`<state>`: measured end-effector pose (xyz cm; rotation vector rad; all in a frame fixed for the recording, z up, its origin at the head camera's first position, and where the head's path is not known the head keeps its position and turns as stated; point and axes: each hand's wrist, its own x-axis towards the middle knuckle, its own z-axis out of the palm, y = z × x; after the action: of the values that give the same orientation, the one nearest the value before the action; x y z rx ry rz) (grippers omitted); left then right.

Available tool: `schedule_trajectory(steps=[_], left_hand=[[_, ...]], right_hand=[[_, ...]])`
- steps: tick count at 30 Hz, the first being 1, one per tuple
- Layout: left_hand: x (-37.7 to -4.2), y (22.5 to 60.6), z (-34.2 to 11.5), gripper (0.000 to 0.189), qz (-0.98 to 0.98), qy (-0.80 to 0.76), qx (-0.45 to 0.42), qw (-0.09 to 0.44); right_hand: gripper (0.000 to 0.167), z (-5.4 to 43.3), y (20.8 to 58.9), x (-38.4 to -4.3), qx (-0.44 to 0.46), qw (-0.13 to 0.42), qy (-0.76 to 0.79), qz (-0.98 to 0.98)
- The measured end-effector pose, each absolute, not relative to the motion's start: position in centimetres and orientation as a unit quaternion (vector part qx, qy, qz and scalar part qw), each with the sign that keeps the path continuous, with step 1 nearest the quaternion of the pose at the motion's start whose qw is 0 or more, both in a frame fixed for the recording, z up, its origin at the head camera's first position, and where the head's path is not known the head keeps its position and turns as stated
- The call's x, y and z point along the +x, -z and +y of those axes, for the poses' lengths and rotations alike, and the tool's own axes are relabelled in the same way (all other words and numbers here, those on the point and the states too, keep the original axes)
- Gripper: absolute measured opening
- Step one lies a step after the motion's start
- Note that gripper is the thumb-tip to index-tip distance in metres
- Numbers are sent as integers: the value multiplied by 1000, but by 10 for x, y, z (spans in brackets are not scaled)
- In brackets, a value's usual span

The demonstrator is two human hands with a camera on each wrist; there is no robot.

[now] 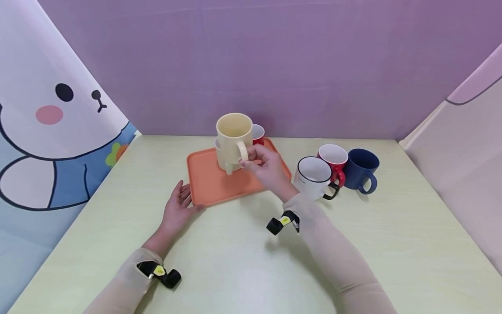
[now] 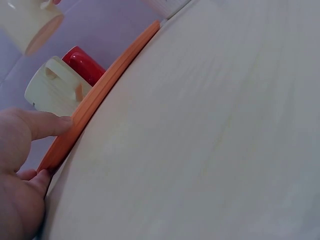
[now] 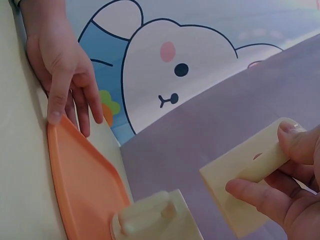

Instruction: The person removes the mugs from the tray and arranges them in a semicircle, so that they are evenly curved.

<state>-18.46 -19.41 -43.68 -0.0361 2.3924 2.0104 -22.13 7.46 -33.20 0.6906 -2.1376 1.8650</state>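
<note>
A cream mug [image 1: 229, 144] is raised above the orange tray [image 1: 219, 187], and my right hand [image 1: 270, 172] pinches its handle between thumb and fingers. Below it, a second cream mug [image 3: 155, 215] stands on the tray, partly hidden in the head view. The left wrist view shows a gap between these two mugs. Behind them on the tray is a red mug [image 1: 258, 138] with a white inside. My left hand [image 1: 178, 213] touches the tray's near left corner, its thumb [image 2: 55, 125] against the front edge and its fingers loosely extended beside the left edge.
To the right of the tray, a white mug [image 1: 312, 179] with a black rim and handle stands close to another red mug [image 1: 334, 157] and a dark blue mug [image 1: 361, 168]. A purple backdrop [image 1: 274, 65] rises behind the pale table [image 1: 235, 261].
</note>
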Motion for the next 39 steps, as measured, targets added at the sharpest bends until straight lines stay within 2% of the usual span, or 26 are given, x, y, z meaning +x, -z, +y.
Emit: schedule_trajectory(steps=[19, 26, 39], left_hand=[[-182, 434, -191, 103, 764, -646, -2, 9], [-181, 436, -194, 103, 770, -638, -8, 9], [-180, 435, -194, 103, 772, -636, -13, 8]], right_hand=[[12, 149, 329, -222, 196, 196, -633, -723], [17, 172, 325, -217, 146, 200, -645, -723], [12, 216, 325, -211, 112, 242, -652, -709]])
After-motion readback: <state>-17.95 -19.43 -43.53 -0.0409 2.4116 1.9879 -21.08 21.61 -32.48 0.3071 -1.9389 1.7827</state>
